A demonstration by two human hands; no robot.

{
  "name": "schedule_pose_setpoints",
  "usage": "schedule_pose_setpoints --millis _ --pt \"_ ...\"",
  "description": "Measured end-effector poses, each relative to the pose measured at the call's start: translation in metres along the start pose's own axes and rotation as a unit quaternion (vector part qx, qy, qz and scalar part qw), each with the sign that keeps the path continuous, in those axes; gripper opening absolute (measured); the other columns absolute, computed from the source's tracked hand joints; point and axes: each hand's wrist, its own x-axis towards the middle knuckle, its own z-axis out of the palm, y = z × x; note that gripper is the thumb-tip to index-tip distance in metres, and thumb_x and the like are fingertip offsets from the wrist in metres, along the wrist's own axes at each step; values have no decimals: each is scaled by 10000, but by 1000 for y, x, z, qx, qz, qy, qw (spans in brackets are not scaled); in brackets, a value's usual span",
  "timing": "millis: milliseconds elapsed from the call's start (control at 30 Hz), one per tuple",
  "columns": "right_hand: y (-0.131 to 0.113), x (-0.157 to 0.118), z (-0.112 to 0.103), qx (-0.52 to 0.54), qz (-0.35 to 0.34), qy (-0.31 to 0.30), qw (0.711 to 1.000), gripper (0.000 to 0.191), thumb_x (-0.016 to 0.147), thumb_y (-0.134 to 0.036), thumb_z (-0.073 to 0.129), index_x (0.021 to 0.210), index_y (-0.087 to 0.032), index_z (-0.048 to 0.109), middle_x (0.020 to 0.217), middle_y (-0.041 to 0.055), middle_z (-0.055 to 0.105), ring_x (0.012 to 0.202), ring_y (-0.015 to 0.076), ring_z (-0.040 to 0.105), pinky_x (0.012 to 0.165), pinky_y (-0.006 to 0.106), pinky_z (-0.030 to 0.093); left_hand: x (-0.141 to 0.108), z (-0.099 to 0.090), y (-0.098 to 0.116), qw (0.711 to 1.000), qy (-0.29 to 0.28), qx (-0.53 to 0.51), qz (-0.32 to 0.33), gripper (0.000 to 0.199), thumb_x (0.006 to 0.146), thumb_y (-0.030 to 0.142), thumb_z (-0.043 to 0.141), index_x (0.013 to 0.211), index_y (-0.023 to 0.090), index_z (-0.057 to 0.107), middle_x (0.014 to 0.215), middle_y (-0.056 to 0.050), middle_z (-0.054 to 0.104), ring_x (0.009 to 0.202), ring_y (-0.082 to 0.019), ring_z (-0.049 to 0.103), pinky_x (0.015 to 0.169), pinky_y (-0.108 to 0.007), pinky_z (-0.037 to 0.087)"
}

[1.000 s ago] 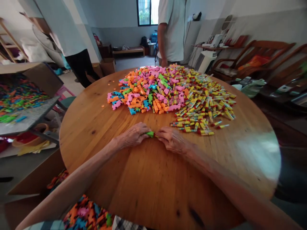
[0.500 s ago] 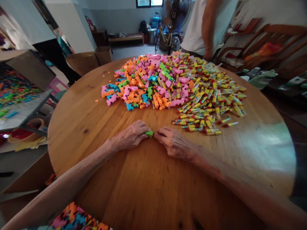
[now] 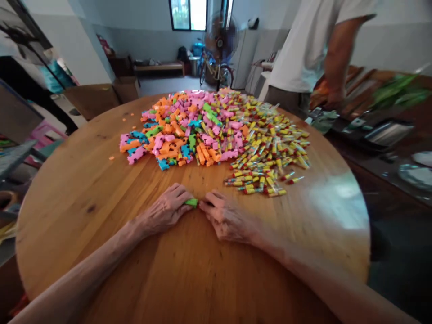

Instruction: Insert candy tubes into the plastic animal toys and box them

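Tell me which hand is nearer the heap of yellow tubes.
Right. The right hand is just on the near side of the heap of yellow tubes; the left hand is farther off to the left, holding a green piece.

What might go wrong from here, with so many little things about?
The green piece pokes from the fingertips of the left hand, so it might slip. Pink pieces and yellow tubes mingle where they meet, so one might be grabbed for the other. Some lie near the far edge of the table; a bump might spill them.
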Motion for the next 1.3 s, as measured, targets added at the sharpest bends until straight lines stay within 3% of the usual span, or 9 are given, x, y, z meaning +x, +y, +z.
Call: schedule_pose_setpoints --millis 167,333,433,500,600,800,933,1100,1300 --pt "-1 -1 -8 2 64 71 995 189 991 -276 520 984 -177 681 930 79 601 784 177 562 690 305 437 -20 -10 16 998 14 52 -31 223 1048 282 431 1002 174 621 936 -86 608 918 -215 539 842 -356 442" --pt "20 -16 -4 -197 230 117 946 261 844 -65 492 1024 -166 651 1044 154 630 810 239 606 646 348 430 -115 -54 39 974 -16 132 -184 259 1028 319 426 907 193 617 873 -75 629 835 -211 588 749 -331 471" --pt "32 -25 -1 -223 201 118 947 364 767 13 479 1016 -190 651 1140 160 622 928 265 618 718 366 458 -169 -88 45 944 -27 163 -287 270 1001 437 502 953 216 650 915 -68 670 849 -216 638 729 -321 506" --pt "35 -25 -1 -218 186 88 954 335 748 29 492 954 -186 647 1091 150 619 876 249 617 686 353 452 -178 -104 39 933 9 185 -310 337 954 529 573 1068 225 666 1059 -89 695 974 -248 663 826 -356 540" --pt "33 -19 -1 -228 176 39 957 336 697 56 513 914 -165 643 1028 141 618 782 225 602 634 345 445 -148 -105 18 932 58 206 -294 414 970 526 538 1190 194 647 1159 -125 683 1061 -270 660 921 -406 543" --pt "1 -19 3 -177 59 42 981 236 734 -39 566 917 -132 682 1018 158 652 951 286 604 818 406 530 -33 -70 -46 941 23 248 -228 499 932 99 404 1417 162 506 1372 -150 591 1182 -225 612 1001 -380 520" --pt "-30 -45 4 -86 5 84 993 179 825 -142 570 961 -150 686 1114 147 659 1038 272 599 997 441 505 -5 -55 -64 943 15 251 -216 567 828 26 445 1363 173 561 1424 -166 556 1202 -285 575 1045 -491 469" --pt "-45 -74 6 -55 59 152 985 203 969 -160 488 866 -149 662 1082 163 639 1002 248 619 894 401 551 -18 -46 -40 931 -13 303 -201 432 913 101 400 1292 181 594 1362 -175 569 1142 -314 563 982 -524 458" --pt "-46 -76 5 -66 210 155 963 134 952 -170 527 1004 -141 647 1044 151 648 842 233 635 702 357 536 -30 -33 37 940 -76 295 -153 285 993 269 423 1163 186 635 1180 -146 623 1063 -300 568 897 -455 497"
